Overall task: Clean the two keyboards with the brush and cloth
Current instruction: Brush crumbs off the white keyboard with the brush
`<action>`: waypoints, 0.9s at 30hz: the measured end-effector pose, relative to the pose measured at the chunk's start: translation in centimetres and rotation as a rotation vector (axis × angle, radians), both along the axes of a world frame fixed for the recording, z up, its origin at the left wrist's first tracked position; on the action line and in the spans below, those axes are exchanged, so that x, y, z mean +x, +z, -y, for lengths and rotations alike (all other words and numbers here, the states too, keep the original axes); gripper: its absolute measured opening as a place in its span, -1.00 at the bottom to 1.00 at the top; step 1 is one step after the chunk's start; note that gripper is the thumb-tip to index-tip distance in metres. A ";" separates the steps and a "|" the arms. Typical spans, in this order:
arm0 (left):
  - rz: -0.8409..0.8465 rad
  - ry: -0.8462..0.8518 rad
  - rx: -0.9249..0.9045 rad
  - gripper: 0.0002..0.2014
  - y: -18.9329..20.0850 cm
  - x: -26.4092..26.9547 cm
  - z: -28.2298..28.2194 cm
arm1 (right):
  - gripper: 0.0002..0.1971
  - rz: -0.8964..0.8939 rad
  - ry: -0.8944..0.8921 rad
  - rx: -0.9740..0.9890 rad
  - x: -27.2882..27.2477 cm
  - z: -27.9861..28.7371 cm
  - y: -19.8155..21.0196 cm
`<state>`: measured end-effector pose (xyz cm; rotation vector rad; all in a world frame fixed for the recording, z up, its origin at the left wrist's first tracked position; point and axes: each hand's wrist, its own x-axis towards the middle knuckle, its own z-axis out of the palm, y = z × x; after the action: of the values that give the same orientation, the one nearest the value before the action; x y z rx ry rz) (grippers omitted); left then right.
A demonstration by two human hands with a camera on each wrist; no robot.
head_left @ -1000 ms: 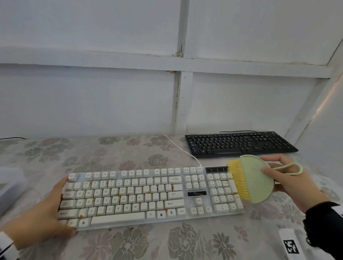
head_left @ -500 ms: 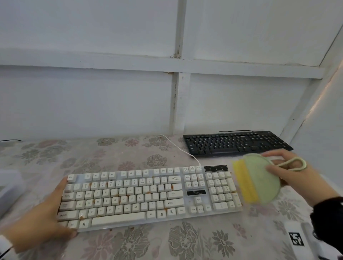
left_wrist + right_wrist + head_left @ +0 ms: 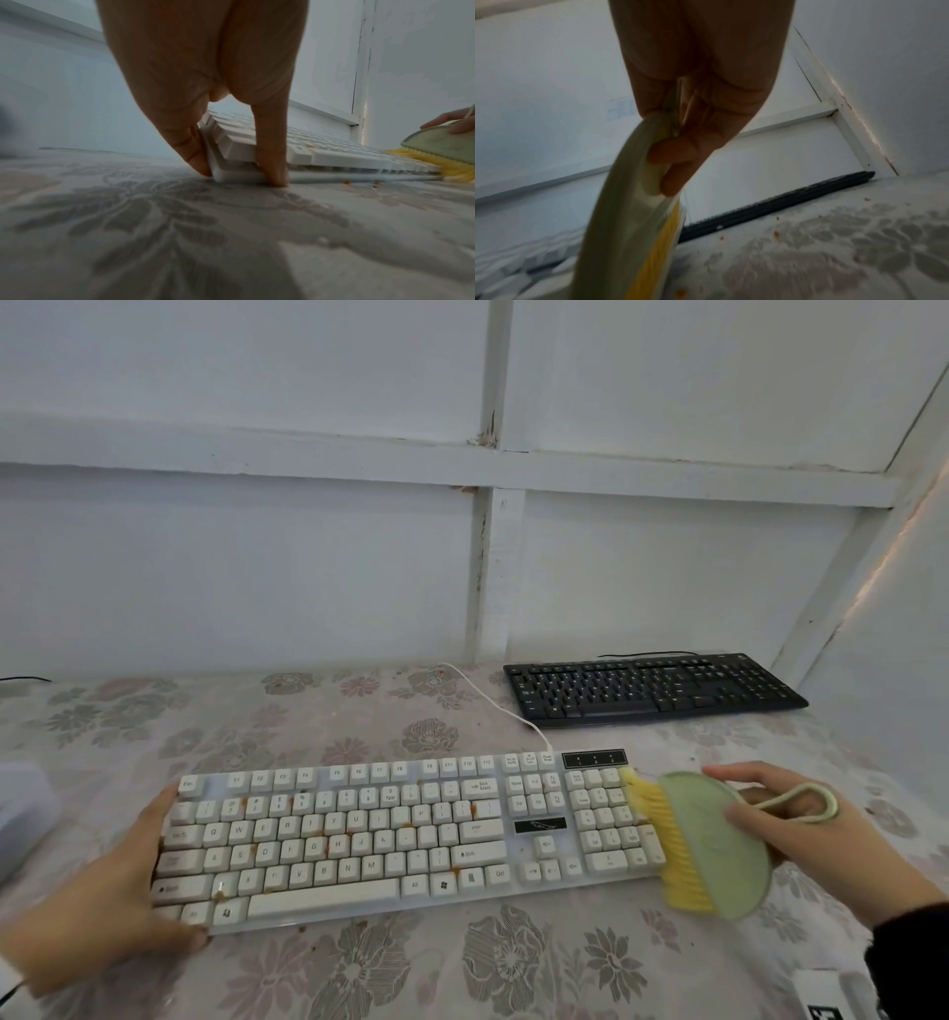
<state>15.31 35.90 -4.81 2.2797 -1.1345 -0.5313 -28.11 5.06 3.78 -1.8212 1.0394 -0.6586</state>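
Note:
A white keyboard (image 3: 390,834) with orange-brown stains between its keys lies across the near table. My left hand (image 3: 118,880) clamps its left end, thumb at the front corner and fingers along the side edge (image 3: 213,160). My right hand (image 3: 801,829) grips a round pale-green brush (image 3: 714,845) (image 3: 618,223) by its back, tilted on edge. Its yellow bristles (image 3: 662,839) (image 3: 442,164) touch the number pad at the keyboard's right end. A black keyboard (image 3: 647,688) (image 3: 777,205) lies at the back right by the wall. No cloth is in view.
A flowered tablecloth (image 3: 359,968) covers the table, with orange crumbs (image 3: 775,233) scattered right of the white keyboard. The white cable (image 3: 493,706) runs back toward the wall. A white object (image 3: 20,809) sits at the left edge. White walls close in behind and to the right.
The brush swung off to the right of the keyboard half a second ago and has come back left onto the number pad. The left hand has stayed on the keyboard's left end.

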 end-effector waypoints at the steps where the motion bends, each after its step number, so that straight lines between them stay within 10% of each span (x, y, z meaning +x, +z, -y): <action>1: -0.001 -0.005 0.005 0.22 0.0 0.0 0.0 | -0.66 -0.010 0.001 -0.020 -0.1 0.0 0.5; 10: -0.021 0.012 -0.002 0.23 -0.1 -0.2 0.0 | -0.63 0.171 -0.070 -0.242 4.3 1.1 3.0; 27: -0.096 0.054 0.018 0.42 -2.2 1.8 -0.1 | -0.59 -0.079 -0.031 -0.200 2.3 -3.2 2.6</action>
<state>17.10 35.99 -6.97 2.2681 -1.0221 -0.6250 -25.77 8.25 6.35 -2.0209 1.0873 -0.7367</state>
